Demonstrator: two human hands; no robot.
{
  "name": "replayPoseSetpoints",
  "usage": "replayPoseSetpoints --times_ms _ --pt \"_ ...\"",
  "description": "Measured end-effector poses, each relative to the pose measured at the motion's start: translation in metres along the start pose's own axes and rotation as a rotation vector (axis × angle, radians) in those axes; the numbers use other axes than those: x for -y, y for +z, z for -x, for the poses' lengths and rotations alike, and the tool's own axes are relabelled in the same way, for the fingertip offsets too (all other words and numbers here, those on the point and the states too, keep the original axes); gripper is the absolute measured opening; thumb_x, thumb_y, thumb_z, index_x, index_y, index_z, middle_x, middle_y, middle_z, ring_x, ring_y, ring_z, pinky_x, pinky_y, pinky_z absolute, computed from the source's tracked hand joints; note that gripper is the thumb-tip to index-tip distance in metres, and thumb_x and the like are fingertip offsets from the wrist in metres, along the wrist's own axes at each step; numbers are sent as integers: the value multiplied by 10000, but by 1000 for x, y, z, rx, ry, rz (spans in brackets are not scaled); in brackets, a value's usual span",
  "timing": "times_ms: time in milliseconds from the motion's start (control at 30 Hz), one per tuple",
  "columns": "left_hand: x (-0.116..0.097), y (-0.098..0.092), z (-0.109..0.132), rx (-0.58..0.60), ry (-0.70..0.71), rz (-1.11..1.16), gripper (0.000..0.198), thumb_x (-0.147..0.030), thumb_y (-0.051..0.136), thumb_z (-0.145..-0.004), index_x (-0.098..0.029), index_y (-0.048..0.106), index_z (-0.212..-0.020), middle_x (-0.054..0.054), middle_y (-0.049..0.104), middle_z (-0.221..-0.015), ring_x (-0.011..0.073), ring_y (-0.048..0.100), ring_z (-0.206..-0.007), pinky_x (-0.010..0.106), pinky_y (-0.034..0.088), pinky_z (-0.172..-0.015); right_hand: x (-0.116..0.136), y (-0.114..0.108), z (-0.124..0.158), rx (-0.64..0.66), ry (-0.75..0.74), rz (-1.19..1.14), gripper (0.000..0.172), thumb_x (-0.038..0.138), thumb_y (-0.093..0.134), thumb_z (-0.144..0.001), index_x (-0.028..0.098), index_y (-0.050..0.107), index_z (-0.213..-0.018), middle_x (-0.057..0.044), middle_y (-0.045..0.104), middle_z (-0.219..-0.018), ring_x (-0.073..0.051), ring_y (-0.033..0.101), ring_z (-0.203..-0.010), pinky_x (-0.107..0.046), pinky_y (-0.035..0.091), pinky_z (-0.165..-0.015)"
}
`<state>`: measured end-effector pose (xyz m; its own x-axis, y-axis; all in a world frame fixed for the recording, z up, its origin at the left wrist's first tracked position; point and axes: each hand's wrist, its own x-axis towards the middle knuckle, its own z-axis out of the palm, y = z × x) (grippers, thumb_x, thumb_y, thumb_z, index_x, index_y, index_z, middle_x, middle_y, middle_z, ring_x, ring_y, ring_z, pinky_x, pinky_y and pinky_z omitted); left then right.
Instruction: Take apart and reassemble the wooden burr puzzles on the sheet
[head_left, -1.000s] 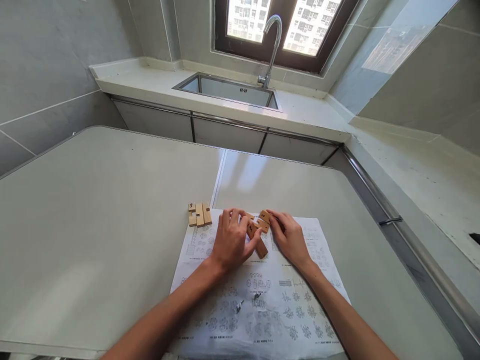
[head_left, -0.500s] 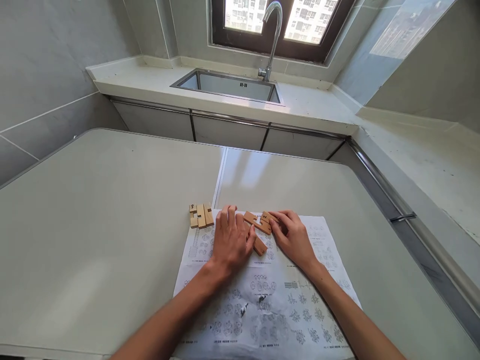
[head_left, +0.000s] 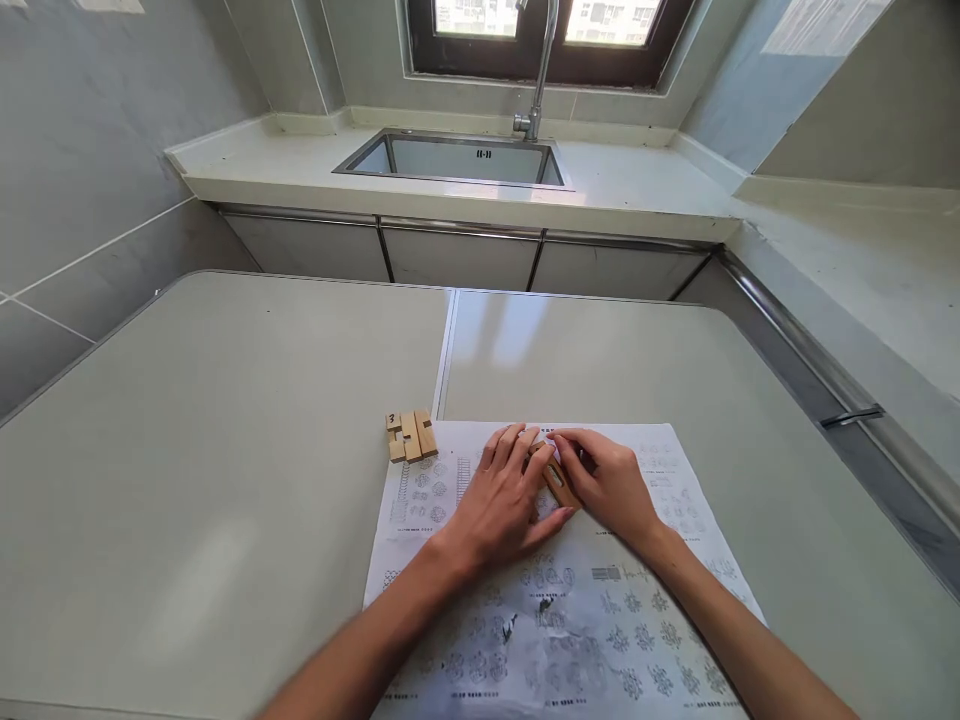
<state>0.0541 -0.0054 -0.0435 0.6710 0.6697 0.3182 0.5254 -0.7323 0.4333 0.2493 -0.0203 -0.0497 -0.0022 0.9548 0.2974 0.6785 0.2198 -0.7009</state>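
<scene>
Notched wooden puzzle pieces (head_left: pixel 557 484) lie on the printed sheet (head_left: pixel 570 600) between my hands, mostly covered by fingers. My left hand (head_left: pixel 504 498) curls over them from the left, its thumb against the near end of a slotted piece. From the right, my right hand (head_left: pixel 609 482) grips the same group with thumb and forefinger bent in at its far end. How many pieces are under my fingers I cannot tell. Several more wooden puzzle pieces (head_left: pixel 411 436), one marked 3, lie side by side at the sheet's upper left corner, apart from both hands.
The sheet rests on a pale table (head_left: pixel 225 450) with a seam (head_left: pixel 445 350) running away from me. Beyond stands a counter (head_left: pixel 262 170) with a sink (head_left: pixel 450 160) and a faucet (head_left: pixel 541 80) under a window. A metal rail (head_left: pixel 817 360) runs along the right side.
My left hand has moved right, close to my right hand. The pieces that lay spread between them are now gathered together and mostly covered. The camera view has shifted slightly.
</scene>
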Motion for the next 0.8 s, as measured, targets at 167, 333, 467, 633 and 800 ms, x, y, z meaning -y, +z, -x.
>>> replayPoseSetpoints --times_ms 167,333,467,633,800 --pt "1 -5 -3 29 36 16 774 -697 693 -853 -191 504 -1406 197 522 -1498 392 419 -1467 605 342 -1258 -1 1 2 29 19 -17 260 378 520 -1061 226 728 -1094 -1 727 -772 -144 611 -599 -272 477 -617" --pt "5 -13 -5 39 49 14 581 -509 697 -904 -198 544 -1370 173 559 -1458 348 465 -1431 563 382 -1246 3 0 3 60 14 -57 263 380 518 -1050 220 717 -1114 18 696 -707 -128 560 -535 -256 458 -578" --pt "19 -24 -5 70 78 -1 472 -376 663 -935 -217 583 -1372 159 593 -1420 316 534 -1367 519 448 -1199 4 0 4 110 1 -71 282 398 497 -1059 232 705 -1152 -2 720 -754 -142 580 -571 -262 475 -605" --pt "30 -36 -4 90 63 -85 389 -362 638 -975 -265 642 -1352 152 535 -1502 311 523 -1388 523 494 -1154 2 -1 4 135 -26 -71 287 386 468 -1068 234 711 -1077 -2 703 -741 -139 557 -572 -261 453 -594" --pt "31 -43 -1 107 10 -149 405 -276 645 -923 -207 647 -1322 174 522 -1525 323 490 -1436 517 458 -1202 4 -2 5 134 -36 -66 274 369 469 -1064 242 707 -1014 12 681 -705 -139 535 -549 -261 436 -578"
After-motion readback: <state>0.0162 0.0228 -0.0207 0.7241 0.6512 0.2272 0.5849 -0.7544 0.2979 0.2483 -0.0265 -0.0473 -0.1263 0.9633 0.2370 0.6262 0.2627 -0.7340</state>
